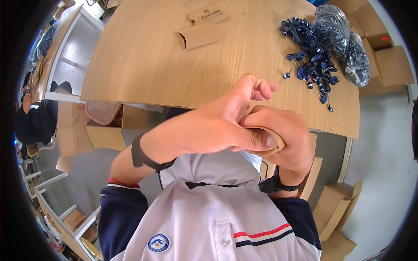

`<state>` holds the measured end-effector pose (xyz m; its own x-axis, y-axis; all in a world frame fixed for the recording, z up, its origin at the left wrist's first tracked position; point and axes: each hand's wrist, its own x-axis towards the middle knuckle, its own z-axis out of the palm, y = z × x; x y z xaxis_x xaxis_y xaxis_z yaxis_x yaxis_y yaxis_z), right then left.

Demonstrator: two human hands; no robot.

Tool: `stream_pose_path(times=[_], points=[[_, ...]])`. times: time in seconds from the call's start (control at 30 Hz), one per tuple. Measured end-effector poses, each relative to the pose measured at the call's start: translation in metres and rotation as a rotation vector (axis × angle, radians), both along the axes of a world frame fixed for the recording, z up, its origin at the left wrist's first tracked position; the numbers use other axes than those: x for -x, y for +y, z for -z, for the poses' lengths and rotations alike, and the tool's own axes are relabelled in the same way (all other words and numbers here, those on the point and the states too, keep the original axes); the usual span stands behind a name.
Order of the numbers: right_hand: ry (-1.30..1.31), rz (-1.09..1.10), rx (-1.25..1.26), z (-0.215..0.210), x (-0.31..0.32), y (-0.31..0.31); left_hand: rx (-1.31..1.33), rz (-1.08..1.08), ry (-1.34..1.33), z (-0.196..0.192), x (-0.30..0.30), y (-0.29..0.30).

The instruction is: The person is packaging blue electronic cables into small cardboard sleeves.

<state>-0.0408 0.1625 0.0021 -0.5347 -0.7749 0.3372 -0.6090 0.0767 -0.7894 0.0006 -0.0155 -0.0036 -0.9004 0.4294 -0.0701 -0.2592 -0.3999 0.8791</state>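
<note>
A brown cardboard pillow box (pixel 278 147) is held in my right hand (pixel 289 135), its fingers wrapped round it and its curved end facing me. Most of the box is hidden by the hands. My left hand (pixel 237 115) reaches across from the left, its thumb pressed at the box's curved end. The other fingers of that hand are raised off the box, apart from the thumb and partly bent. Both hands are just off the near edge of the wooden table (pixel 143 65).
On the table lie a plain brown pillow box (pixel 202 35) with an open end and a printed one (pixel 209 15). Dark blue bundled earphones (pixel 311 54) are heaped at the right, beside filled clear plastic bags (pixel 333 26). Cardboard cartons (pixel 370 21) stand beyond; a carton (pixel 72 130) sits lower left.
</note>
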Motion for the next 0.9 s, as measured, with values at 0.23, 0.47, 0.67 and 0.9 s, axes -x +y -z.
stream_pose_path(times=[0.23,0.47,0.67,0.9], points=[[-0.522,0.106,0.272,0.006,-0.009,-0.007,0.689,-0.732,1.129,0.008,0.012,-0.019],[-0.592,0.084,0.55,0.006,-0.015,-0.014,1.335,-0.846,1.448,0.007,-0.016,0.009],[-0.592,0.104,0.512,0.008,-0.015,-0.013,1.245,-1.008,1.332,0.013,-0.01,0.025],[-0.47,0.158,0.495,0.02,-0.012,-0.012,1.104,-0.979,1.293,0.012,0.006,0.033]])
